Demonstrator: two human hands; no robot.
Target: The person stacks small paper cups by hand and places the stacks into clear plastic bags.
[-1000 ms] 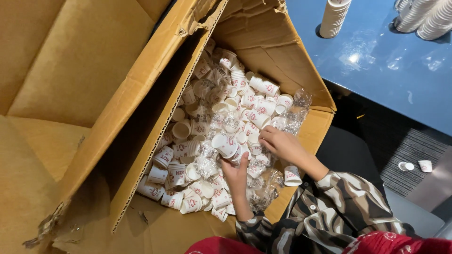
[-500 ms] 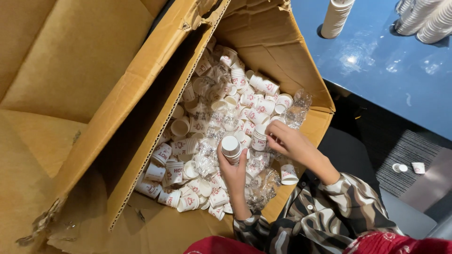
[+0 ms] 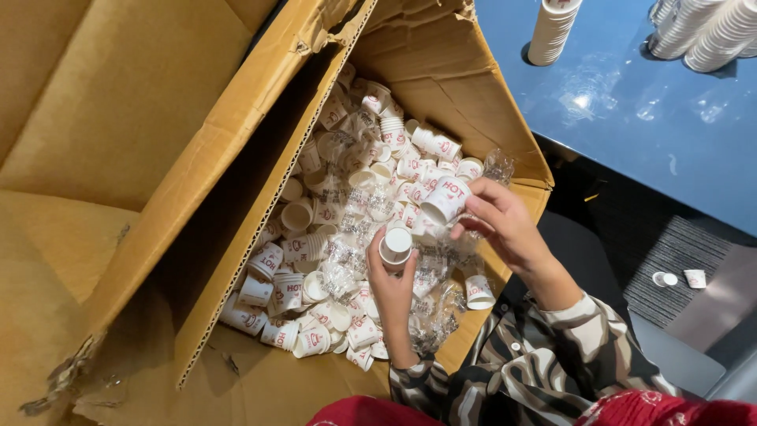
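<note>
A large cardboard box [image 3: 236, 181] lies open, filled with several small white paper cups [image 3: 339, 197] with red print, mixed with clear plastic wrap [image 3: 347, 260]. My left hand [image 3: 392, 288] is raised over the pile and grips one small cup [image 3: 396, 244], its bottom facing the camera. My right hand [image 3: 505, 225] is at the box's right edge and holds another small cup [image 3: 446, 199] on its side, a little above and right of the left hand's cup.
A blue table [image 3: 646, 118] stands at the upper right with tall stacks of white cups [image 3: 552, 31] and more stacks [image 3: 710, 31] at its far edge. Two small cups [image 3: 682, 278] lie on the dark floor at right. The box flaps [image 3: 102, 118] spread left.
Both hands have lifted out of the cup pile. The left hand has risen with one cup, and the right hand has taken up a cup and brought it toward the left.
</note>
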